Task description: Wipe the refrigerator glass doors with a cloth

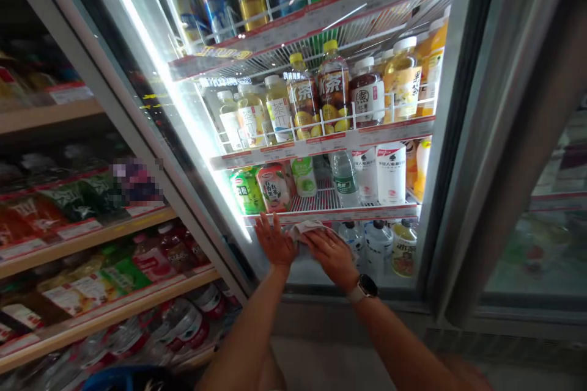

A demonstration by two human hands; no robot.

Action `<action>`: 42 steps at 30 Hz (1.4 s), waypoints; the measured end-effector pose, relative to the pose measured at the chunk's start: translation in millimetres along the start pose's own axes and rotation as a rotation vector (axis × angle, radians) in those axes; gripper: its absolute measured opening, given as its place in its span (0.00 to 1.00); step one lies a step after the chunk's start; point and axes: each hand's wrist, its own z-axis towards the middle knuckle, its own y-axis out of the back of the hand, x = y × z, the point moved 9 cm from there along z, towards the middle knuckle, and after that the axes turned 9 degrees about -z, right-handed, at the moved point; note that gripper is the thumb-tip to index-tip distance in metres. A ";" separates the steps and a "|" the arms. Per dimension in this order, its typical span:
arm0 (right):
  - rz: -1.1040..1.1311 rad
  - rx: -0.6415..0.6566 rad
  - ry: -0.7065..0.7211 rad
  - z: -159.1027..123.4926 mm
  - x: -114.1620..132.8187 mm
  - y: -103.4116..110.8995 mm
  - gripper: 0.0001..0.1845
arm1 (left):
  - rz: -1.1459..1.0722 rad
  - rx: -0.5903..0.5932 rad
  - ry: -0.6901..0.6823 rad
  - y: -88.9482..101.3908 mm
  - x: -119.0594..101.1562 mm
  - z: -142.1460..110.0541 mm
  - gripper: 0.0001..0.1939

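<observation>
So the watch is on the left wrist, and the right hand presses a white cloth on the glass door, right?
No: the head view shows the watch on the right wrist. The right hand presses the white cloth on the glass door.

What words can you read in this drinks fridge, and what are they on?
"茶" on the yellow-capped tea bottle
"煮" on the dark red tea bottle
"茶π" on the pale tea bottle
The price labels on the shelf edge are too small to read.
The glowing yellow words on the upper shelf edge are too blurred to read.
</observation>
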 end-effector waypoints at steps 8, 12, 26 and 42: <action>-0.247 -0.386 -0.567 5.3 -122.3 83.5 0.31 | -0.029 -0.011 0.015 -2.2 2.8 -5.0 0.30; -0.277 -0.461 -0.690 -0.7 -135.5 91.6 0.33 | -0.014 -0.009 0.017 -2.8 2.4 -5.4 0.31; 0.106 0.113 -0.003 -8.5 31.2 -32.2 0.34 | 0.004 0.006 0.056 -7.3 13.5 -13.3 0.32; -0.249 -0.500 -0.764 7.2 -138.2 95.5 0.38 | -0.042 0.016 0.058 -6.2 9.3 -13.0 0.31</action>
